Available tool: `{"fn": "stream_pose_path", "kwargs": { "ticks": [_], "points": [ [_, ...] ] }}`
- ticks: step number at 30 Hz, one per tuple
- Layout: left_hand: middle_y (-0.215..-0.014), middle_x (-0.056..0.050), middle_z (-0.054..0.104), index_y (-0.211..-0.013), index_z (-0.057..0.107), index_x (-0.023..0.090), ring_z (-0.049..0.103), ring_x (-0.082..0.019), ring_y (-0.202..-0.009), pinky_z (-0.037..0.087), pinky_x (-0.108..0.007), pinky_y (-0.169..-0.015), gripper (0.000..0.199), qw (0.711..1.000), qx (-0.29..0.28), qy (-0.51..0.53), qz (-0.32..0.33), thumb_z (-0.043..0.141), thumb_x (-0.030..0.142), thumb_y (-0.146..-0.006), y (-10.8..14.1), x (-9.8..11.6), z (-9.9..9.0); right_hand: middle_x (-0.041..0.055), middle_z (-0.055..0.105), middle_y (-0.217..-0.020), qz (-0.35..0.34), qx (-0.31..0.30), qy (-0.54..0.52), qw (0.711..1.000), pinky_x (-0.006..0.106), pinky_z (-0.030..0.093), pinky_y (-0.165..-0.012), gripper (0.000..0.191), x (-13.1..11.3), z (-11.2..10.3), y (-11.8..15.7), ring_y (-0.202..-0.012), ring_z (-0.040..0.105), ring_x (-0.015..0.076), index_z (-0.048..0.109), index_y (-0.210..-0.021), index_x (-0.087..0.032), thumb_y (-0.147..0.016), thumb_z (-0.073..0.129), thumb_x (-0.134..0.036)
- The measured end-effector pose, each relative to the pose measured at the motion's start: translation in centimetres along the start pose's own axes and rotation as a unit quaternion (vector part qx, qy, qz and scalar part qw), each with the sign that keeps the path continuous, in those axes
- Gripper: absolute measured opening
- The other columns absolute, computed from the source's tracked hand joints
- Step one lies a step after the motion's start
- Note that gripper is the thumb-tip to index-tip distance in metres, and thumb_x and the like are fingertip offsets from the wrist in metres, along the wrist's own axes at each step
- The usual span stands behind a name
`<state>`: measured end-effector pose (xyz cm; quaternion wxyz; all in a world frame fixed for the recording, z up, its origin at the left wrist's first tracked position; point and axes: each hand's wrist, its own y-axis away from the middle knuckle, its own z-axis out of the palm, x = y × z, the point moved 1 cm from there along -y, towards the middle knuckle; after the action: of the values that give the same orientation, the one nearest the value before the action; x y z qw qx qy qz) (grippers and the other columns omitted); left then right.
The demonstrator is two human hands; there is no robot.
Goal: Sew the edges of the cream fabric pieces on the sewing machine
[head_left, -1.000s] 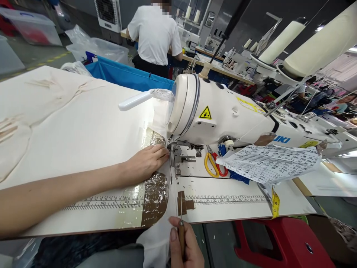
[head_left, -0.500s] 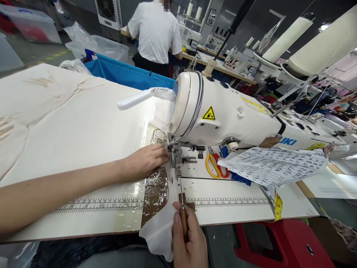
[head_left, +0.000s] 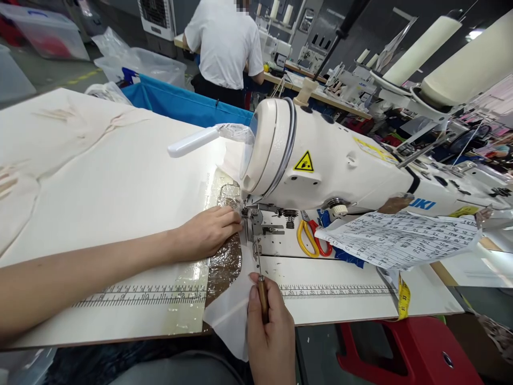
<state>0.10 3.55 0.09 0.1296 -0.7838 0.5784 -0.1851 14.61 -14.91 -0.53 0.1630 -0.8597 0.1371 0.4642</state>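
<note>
Closer to the sewing machine [head_left: 324, 160] than before, the right hand [head_left: 274, 331] grasps an awl [head_left: 263, 299] beside the white cloth [head_left: 232, 315], which overhangs the table [head_left: 140, 182]. The left hand [head_left: 208, 232] rests alongside, its grip unclear. Guiding seems underway; further feeding calls for clear fingertips.

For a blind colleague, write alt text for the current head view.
At a sewing machine, the left hand presses white fabric near the needle area while the right hand holds a wooden-handled awl. Scissors and a handwritten sheet are beyond.
</note>
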Motion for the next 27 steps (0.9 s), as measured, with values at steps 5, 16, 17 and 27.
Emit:
{"fn": "stream_pose_path", "kwargs": {
  "ticks": [5, 16, 17, 27],
  "points": [
    [-0.111, -0.014, 0.065, -0.119, 0.063, 0.010, 0.059, -0.025, -0.101, 0.056, -0.039, -0.081, 0.036, 0.999, 0.007, -0.042, -0.021, 0.034, 0.010, -0.098, 0.0, 0.1, -0.1, 0.0047, 0.078, -0.095, -0.009, -0.016, 0.014, 1.000, 0.021, 0.055, -0.064, 0.026, -0.6, 0.2, -1.2, -0.079, 0.075, 0.0176, 0.065, -0.110, -0.023, -0.103, 0.044, -0.036],
    [-0.111, -0.016, 0.065, -0.117, 0.063, 0.006, 0.060, -0.027, -0.101, 0.056, -0.041, -0.082, 0.035, 0.998, -0.034, -0.054, -0.006, 0.036, 0.011, -0.096, 0.1, 1.2, -0.1, 0.0042, 0.076, -0.093, -0.004, -0.033, 0.003, 0.999, 0.023, 0.052, -0.063, 0.027, -0.5, 0.7, -2.3, -0.073, 0.070, 0.0178, 0.064, -0.111, -0.023, -0.103, 0.043, -0.038],
    [-0.111, -0.017, 0.065, -0.118, 0.063, 0.005, 0.060, -0.027, -0.102, 0.055, -0.041, -0.082, 0.035, 0.997, -0.043, -0.062, -0.014, 0.036, 0.011, -0.095, 0.1, 1.2, -0.1, 0.0043, 0.076, -0.093, -0.008, -0.033, 0.003, 0.999, 0.023, 0.052, -0.063, 0.027, -0.6, 0.8, -2.4, -0.073, 0.070, 0.0177, 0.064, -0.110, -0.023, -0.103, 0.043, -0.038],
    [-0.114, -0.017, 0.063, -0.121, 0.062, 0.005, 0.057, -0.029, -0.102, 0.049, -0.042, -0.084, 0.036, 0.993, -0.070, -0.062, -0.066, 0.046, 0.018, -0.091, -0.3, 0.9, 0.4, 0.0054, 0.078, -0.105, -0.022, -0.041, 0.026, 0.999, 0.026, 0.055, -0.072, 0.028, 0.3, 0.8, -2.6, -0.089, 0.074, 0.0205, 0.064, -0.113, -0.024, -0.102, 0.045, -0.040]
  ]
}}
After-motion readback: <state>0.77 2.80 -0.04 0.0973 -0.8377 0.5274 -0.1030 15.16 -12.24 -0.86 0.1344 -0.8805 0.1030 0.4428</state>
